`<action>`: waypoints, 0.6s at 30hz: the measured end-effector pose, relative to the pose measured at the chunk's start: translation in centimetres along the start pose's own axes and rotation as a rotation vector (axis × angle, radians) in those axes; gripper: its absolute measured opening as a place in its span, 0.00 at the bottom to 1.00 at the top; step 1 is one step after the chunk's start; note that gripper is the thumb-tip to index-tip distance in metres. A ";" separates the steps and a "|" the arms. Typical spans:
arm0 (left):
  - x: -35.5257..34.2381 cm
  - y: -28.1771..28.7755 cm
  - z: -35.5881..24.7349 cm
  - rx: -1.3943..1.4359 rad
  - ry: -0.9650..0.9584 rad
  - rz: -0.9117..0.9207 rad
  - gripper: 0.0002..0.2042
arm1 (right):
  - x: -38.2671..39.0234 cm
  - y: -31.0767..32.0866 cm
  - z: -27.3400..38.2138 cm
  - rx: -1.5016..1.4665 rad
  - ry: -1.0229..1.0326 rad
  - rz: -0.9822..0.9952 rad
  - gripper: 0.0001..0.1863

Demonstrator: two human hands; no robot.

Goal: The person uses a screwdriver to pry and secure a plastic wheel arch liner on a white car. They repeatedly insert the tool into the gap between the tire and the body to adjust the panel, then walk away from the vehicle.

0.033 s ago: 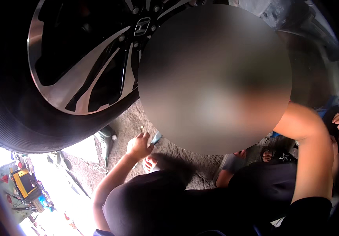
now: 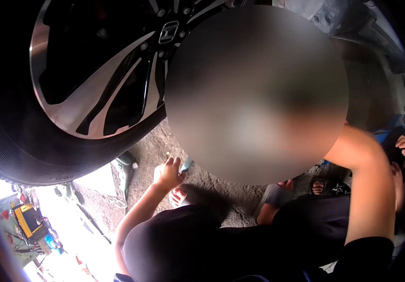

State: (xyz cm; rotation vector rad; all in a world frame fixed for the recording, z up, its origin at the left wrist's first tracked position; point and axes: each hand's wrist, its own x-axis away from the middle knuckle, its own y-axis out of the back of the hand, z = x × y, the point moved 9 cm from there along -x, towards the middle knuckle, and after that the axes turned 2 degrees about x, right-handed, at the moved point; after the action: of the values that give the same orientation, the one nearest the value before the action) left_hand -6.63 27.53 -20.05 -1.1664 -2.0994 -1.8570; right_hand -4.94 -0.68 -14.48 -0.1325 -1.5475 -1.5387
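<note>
My left hand (image 2: 168,173) is low over the rough ground, left of the middle, its fingers curled closed. A pale blue, flat-ended thing (image 2: 186,164) sticks out beside the fingers; its exact kind does not show. Above the hand is a large car wheel, with a black and silver rim (image 2: 66,113) and a black tyre (image 2: 28,155). My right forearm (image 2: 364,150) bends in from the right and runs under a big round blur. That blur hides my right hand and whatever it touches.
A dark green power tool (image 2: 125,164) is on the ground left of my hand. Beyond it, in bright light, a yellow and black box (image 2: 27,219) lies among tools. Another person's hand (image 2: 404,146) and sandalled foot (image 2: 319,187) are at the right. Dark car body parts (image 2: 381,28) line the upper right.
My left hand has shifted very slightly, and a bit less of the pale blue thing shows clearly. My right forearm has edged slightly left in the view.
</note>
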 end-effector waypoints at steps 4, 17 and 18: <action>-2.0 -2.0 -2.1 -0.138 0.012 0.037 0.21 | -4.7 -0.8 3.1 -0.012 0.058 -0.157 0.15; 0.2 -4.7 3.2 0.119 0.102 -0.038 0.11 | -2.5 -3.2 5.4 -0.095 0.062 0.253 0.18; 0.4 -5.1 3.2 0.116 0.115 0.017 0.13 | -1.9 -2.0 5.2 -0.104 0.039 0.260 0.20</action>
State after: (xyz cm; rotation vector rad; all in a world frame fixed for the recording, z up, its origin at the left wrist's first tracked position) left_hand -8.66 30.78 -24.76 -1.0229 -2.0969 -1.7254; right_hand -7.79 4.17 -16.10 -0.3475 -1.3608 -1.4058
